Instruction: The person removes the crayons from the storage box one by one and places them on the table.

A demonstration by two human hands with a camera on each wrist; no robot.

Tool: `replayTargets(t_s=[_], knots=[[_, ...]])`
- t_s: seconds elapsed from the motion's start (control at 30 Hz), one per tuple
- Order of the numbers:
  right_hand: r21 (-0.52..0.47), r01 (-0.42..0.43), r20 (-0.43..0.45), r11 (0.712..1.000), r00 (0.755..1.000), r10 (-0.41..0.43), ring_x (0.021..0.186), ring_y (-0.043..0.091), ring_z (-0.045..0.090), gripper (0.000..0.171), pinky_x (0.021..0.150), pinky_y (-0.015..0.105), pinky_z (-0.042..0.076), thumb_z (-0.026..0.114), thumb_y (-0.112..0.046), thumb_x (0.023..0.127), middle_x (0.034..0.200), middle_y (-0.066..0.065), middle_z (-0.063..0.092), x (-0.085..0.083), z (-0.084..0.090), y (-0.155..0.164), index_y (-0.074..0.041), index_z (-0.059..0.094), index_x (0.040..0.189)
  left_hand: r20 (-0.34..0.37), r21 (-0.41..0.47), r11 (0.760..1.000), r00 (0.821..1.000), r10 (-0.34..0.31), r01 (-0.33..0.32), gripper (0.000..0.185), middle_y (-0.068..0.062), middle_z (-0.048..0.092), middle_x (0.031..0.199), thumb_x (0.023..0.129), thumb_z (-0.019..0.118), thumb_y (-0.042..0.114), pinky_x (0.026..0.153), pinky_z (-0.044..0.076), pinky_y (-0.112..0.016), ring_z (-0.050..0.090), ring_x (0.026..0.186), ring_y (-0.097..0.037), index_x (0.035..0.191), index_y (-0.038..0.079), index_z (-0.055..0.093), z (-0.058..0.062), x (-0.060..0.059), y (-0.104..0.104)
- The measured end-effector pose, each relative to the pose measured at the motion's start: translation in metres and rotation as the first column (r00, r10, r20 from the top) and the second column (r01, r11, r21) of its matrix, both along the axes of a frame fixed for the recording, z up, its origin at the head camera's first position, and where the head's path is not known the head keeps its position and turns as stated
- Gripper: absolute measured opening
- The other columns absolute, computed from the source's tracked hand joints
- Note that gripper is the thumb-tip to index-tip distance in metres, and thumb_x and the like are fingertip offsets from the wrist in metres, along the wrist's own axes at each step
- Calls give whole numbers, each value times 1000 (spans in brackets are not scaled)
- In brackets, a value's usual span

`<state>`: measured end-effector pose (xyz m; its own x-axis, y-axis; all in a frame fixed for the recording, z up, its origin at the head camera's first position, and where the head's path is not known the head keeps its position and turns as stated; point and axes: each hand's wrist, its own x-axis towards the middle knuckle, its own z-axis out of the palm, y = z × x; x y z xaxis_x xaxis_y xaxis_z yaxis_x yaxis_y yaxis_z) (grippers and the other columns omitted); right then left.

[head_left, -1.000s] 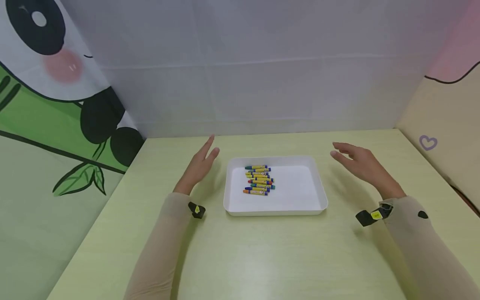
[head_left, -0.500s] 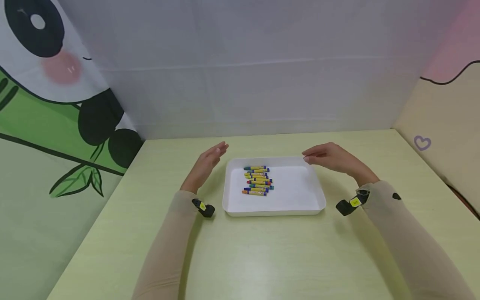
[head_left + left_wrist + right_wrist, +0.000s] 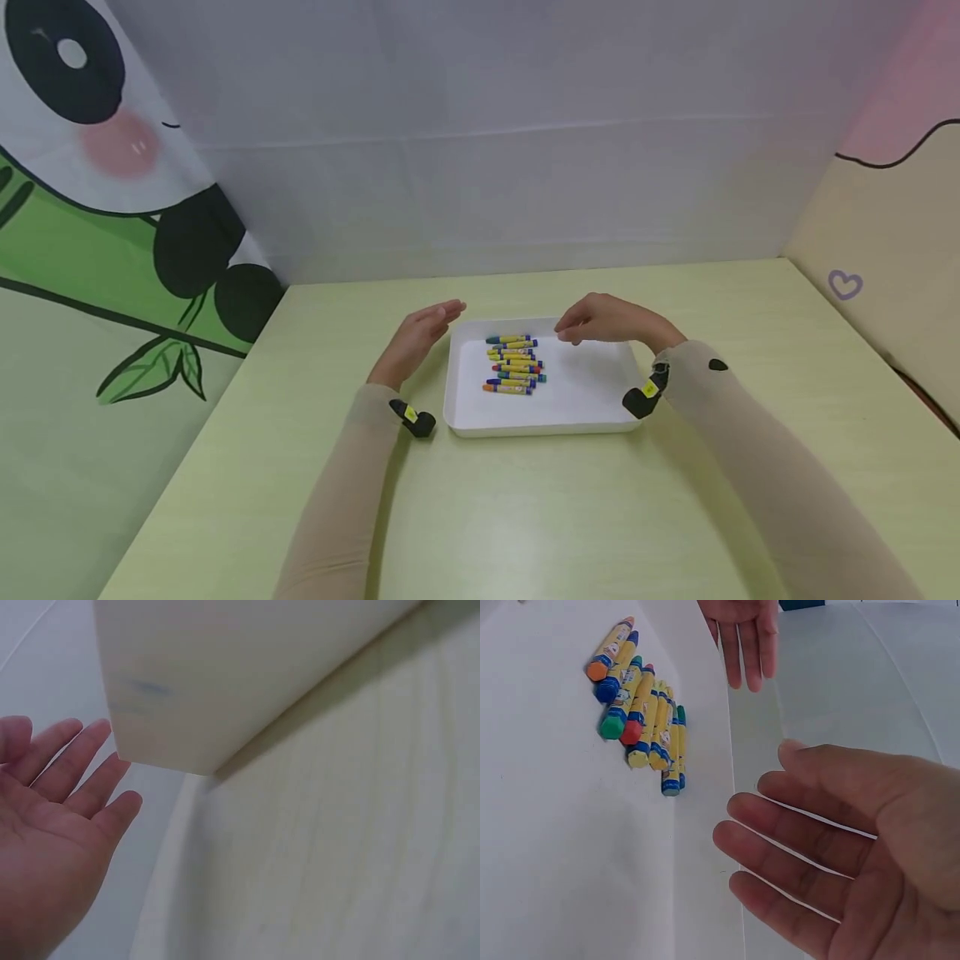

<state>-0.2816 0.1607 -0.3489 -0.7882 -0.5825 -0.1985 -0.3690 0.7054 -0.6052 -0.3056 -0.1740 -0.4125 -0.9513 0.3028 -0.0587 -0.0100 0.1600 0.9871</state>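
Compared with the head view a second ago, your right hand point(image 3: 611, 321) has swung inward from well to the right of the white tray point(image 3: 600, 408) and now hovers over the tray's far part, just right of the crayons point(image 3: 515, 364); your left hand point(image 3: 417, 336) has drifted a little closer to the tray's left rim and stands edge-on beside its far left corner. The tray and the crayons have not shifted. Judged from this closing-in, the right hand is approaching the crayons while the left takes station beside the tray; no contact with either is yet made. Grip state: both hands are released, fingers relaxed and only gently bent, holding nothing, as the right wrist view shows for the right hand point(image 3: 840, 847) and the left wrist view for the left hand point(image 3: 56, 817), whose palm faces the tray's outer wall point(image 3: 247, 667) without touching it. The crayons point(image 3: 641, 720) lie in the left half of the tray, on its floor, packed side by side in a loose row that runs from near to far, each lying crosswise. They are short sticks in yellow paper wrappers with coloured ends: orange, blue, green and red can be told apart in the right wrist view. The tray sits flat on the pale green table point(image 3: 525, 517), near its middle, between your two forearms.
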Motion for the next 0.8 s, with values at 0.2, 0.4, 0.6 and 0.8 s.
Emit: replayTargets(t_s=[0.2, 0.4, 0.6, 0.8], knots=[[60, -25, 26, 998, 999, 23, 95, 19, 65, 32, 88, 39, 53, 62, -23, 94, 107, 5, 71, -6, -7, -19, -6, 67, 120, 20, 16, 1000, 1000, -3, 3, 43, -2, 48, 147, 104, 38, 29, 120, 22, -37, 36, 141, -18, 143, 12, 47, -3, 0, 0], [83, -81, 36, 993, 996, 79, 84, 16, 61, 19, 77, 30, 52, 67, -19, 90, 97, 0, 70, -6, -12, -31, -10, 73, 105, 5, 46, 998, 999, -41, 41, 43, -6, 47, 147, 105, 38, 25, 120, 23, -37, 36, 141, -19, 143, 6, 45, -4, -3, 0], [119, -167, 64, 979, 985, 160, 76, 12, 57, 7, 71, 25, 49, 69, -15, 88, 88, -3, 70, -8, -16, -40, -14, 75, 92, 7, 64, 996, 998, -59, 58, 41, -9, 49, 146, 104, 38, 21, 119, 25, -38, 40, 139, -20, 141, 6, 48, -3, -2, 2], [176, -176, 70, 969, 984, 166, 75, 12, 53, 6, 70, 25, 47, 71, -13, 87, 87, -2, 68, -10, -18, -48, -16, 75, 90, 36, 60, 997, 998, -52, 50, 39, -7, 50, 145, 105, 38, 19, 119, 27, -36, 40, 139, -18, 140, 8, 50, -6, -2, 3]])
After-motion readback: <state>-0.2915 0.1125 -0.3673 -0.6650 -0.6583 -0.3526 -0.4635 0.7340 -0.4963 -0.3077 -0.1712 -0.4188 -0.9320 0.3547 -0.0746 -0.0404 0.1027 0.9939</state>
